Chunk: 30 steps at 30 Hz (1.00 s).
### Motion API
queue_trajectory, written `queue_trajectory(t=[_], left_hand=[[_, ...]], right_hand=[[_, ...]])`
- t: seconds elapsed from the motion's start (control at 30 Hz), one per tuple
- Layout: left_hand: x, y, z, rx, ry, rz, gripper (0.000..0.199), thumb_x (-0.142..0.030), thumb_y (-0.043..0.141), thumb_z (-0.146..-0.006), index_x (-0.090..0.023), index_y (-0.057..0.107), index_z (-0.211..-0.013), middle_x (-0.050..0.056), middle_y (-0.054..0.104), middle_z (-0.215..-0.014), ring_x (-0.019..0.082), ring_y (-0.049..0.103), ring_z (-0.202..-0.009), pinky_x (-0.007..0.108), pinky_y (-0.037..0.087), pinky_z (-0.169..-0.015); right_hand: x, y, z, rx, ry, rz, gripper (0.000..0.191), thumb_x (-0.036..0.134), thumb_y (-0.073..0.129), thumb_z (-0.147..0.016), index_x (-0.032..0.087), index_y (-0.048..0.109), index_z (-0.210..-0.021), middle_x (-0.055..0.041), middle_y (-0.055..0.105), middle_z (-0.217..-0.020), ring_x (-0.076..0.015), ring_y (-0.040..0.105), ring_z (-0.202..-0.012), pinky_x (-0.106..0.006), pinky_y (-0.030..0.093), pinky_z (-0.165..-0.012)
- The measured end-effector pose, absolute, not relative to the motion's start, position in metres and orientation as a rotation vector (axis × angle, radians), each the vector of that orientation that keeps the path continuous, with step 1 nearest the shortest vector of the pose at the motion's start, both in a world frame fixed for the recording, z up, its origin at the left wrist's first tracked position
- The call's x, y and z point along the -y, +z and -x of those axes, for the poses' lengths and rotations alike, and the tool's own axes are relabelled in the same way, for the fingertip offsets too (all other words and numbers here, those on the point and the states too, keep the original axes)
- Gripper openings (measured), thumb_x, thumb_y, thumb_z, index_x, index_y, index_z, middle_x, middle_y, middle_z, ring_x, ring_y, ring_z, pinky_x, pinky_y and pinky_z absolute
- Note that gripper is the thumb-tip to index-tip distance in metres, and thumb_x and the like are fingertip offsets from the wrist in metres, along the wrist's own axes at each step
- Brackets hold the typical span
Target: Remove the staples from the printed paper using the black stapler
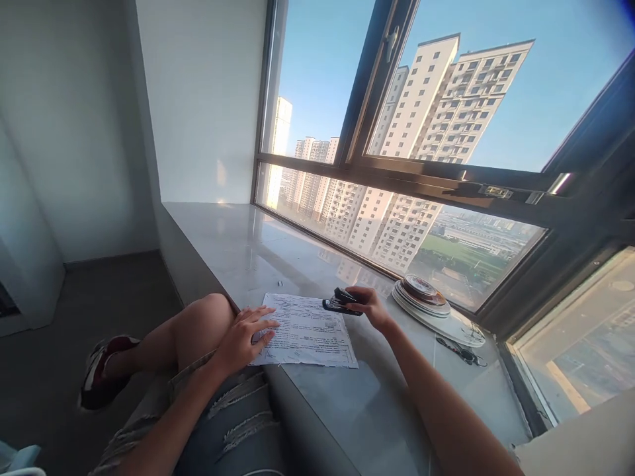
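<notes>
Black stapler (336,305), probably stiff and weighty, best held by one end, is clasped in my right grip (366,304); my left grip (246,334), unclenched, rests on likely flimsy paper (310,337).

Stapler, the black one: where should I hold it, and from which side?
Probably best by its right end, coming from the right: the stapler is long and narrow, and its left end points over the paper, so gripping there would get in the way. The right hand holds that right end.
</notes>
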<state>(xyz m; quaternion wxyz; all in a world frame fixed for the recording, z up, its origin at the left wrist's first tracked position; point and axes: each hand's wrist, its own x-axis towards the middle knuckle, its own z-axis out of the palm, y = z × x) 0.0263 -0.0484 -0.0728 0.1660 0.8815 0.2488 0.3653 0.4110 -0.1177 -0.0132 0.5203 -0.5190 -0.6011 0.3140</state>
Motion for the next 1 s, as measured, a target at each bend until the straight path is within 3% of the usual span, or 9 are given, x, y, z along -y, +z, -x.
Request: queue_trajectory(t=[0.27,0.7,1.0], left_hand=[[0.047,-0.076,-0.030,-0.789,1.044,-2.522,0.027,-0.035,0.054,-0.096,-0.034,0.075,-0.114,0.003,0.067,-0.134,0.030,0.054,-0.134,0.057,0.034,-0.118],[0.043,-0.080,-0.031,-0.821,1.079,-2.546,0.025,-0.034,0.054,-0.096,-0.030,0.075,-0.109,0.005,0.067,-0.133,0.031,0.055,-0.132,0.053,0.039,-0.114],[0.044,-0.079,-0.031,-0.810,1.086,-2.545,0.025,-0.035,0.056,-0.094,-0.030,0.075,-0.109,0.005,0.068,-0.131,0.032,0.055,-0.132,0.054,0.039,-0.114]], right_hand=[[0.139,-0.025,-0.473,1.471,0.924,1.456,0.051,0.039,0.090,-0.055,0.014,0.078,-0.099,-0.0074,0.075,-0.092,-0.0247,0.068,-0.083,-0.035,0.053,-0.074],[0.148,-0.020,-0.485,1.509,0.969,1.477,0.046,0.041,0.091,-0.050,0.016,0.074,-0.085,-0.0042,0.070,-0.084,-0.0220,0.065,-0.079,-0.031,0.052,-0.068],[0.128,-0.020,-0.447,1.531,1.098,1.348,0.044,0.034,0.091,-0.053,0.015,0.075,-0.090,-0.0034,0.073,-0.088,-0.0198,0.066,-0.079,-0.029,0.051,-0.071]])
